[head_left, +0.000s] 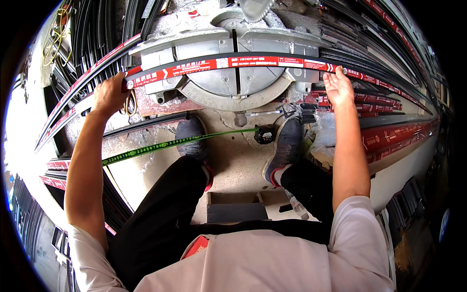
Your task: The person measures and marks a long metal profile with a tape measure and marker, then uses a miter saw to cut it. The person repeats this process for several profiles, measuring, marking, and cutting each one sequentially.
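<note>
A long dark profile strip [194, 68] with red printed film lies across the round silver bed [209, 92] of a mitre saw. At its left stretch my left hand [108, 95] is closed around red-filmed strip, the fingers partly hidden from above. My right hand [338, 87] is against the strip's right part, palm showing and fingers stretched out rather than wrapped round it. Part of a toothed saw blade [256, 7] shows at the top edge. Below the saw, a black tape measure [264, 134] sits between my shoes, its green blade [160, 145] drawn out to the left.
More red-filmed strips [82, 82] slant along the left, and bundles of dark profiles [95, 34] stand behind them. Red-filmed profiles [399, 138] are stacked at the right. A pen-like tool [262, 113] lies before the saw. A clear bottle [297, 207] is beside my right leg.
</note>
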`<state>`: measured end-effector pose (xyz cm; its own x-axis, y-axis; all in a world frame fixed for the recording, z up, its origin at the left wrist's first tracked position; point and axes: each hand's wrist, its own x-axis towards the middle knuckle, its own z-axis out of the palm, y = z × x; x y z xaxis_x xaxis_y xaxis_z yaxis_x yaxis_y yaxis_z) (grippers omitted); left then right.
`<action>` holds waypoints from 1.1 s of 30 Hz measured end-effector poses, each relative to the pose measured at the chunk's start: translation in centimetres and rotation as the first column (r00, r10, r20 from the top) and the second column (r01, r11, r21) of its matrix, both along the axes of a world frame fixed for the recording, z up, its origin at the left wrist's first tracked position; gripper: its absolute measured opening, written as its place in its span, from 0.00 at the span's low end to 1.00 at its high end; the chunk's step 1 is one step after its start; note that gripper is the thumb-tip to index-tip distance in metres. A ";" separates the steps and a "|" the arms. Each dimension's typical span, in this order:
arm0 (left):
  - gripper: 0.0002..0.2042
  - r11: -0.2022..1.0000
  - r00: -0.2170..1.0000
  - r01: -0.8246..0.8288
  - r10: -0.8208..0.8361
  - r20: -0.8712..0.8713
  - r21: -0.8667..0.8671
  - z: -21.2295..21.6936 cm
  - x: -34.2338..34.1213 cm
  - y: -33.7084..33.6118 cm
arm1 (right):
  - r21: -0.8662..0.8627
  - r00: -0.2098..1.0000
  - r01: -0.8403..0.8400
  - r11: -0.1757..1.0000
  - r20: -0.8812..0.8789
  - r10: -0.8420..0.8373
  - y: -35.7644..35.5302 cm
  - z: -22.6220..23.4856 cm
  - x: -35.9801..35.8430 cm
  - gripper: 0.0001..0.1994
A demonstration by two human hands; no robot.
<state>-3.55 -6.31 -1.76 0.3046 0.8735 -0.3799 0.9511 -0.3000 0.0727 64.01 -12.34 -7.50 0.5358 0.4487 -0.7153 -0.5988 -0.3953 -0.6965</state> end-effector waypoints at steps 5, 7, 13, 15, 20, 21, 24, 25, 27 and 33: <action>0.14 1.000 1.000 0.024 -0.023 -0.013 0.007 0.0 1.2 2.5 | 0.016 0.999 -0.021 1.000 0.027 0.020 2.2 0.4 0.4 0.22; 0.14 0.999 0.999 0.033 -0.032 -0.022 0.036 0.1 1.6 2.9 | 0.005 0.999 -0.021 1.000 0.037 0.021 2.9 0.8 0.2 0.23; 0.14 1.000 1.000 0.007 -0.007 -0.009 0.025 -0.4 2.2 4.0 | 0.029 0.999 -0.024 0.999 0.029 0.023 3.6 1.0 0.4 0.26; 0.14 0.999 0.999 -0.029 0.029 -0.042 -0.012 -0.4 2.4 4.1 | 0.043 1.000 -0.025 0.999 0.020 0.024 3.6 0.9 0.5 0.26; 0.14 1.000 1.000 -0.001 0.001 -0.014 0.012 -0.5 2.0 4.1 | 0.070 1.000 -0.011 0.997 -0.016 0.012 3.7 0.8 0.4 0.25; 0.14 1.000 1.000 0.006 -0.006 -0.011 0.023 -0.5 2.1 4.2 | 0.080 1.000 -0.010 0.997 -0.025 0.012 3.6 0.8 0.6 0.25; 0.14 1.000 1.000 0.002 -0.001 -0.018 0.025 -0.6 2.3 4.2 | 0.099 0.999 -0.003 0.995 -0.050 0.008 3.5 0.9 0.7 0.25; 0.14 1.000 0.999 -0.017 0.017 -0.031 0.005 -0.6 2.3 4.3 | 0.097 0.998 0.003 0.995 -0.057 0.002 3.6 1.1 0.4 0.25; 0.14 1.000 0.999 -0.030 0.030 -0.045 -0.008 -0.6 2.4 4.4 | 0.087 0.997 0.016 0.996 -0.072 -0.010 3.8 1.3 0.1 0.25; 0.15 0.999 0.999 -0.021 0.023 -0.036 0.041 -0.8 2.3 3.9 | 0.027 0.997 -0.042 0.999 -0.060 0.044 4.4 1.9 -0.5 0.24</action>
<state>-1.23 -2.42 -2.53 0.2716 0.8947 -0.3545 0.9593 -0.2811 0.0258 63.48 -7.96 -5.61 0.4715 0.4890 -0.7339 -0.6231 -0.4043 -0.6696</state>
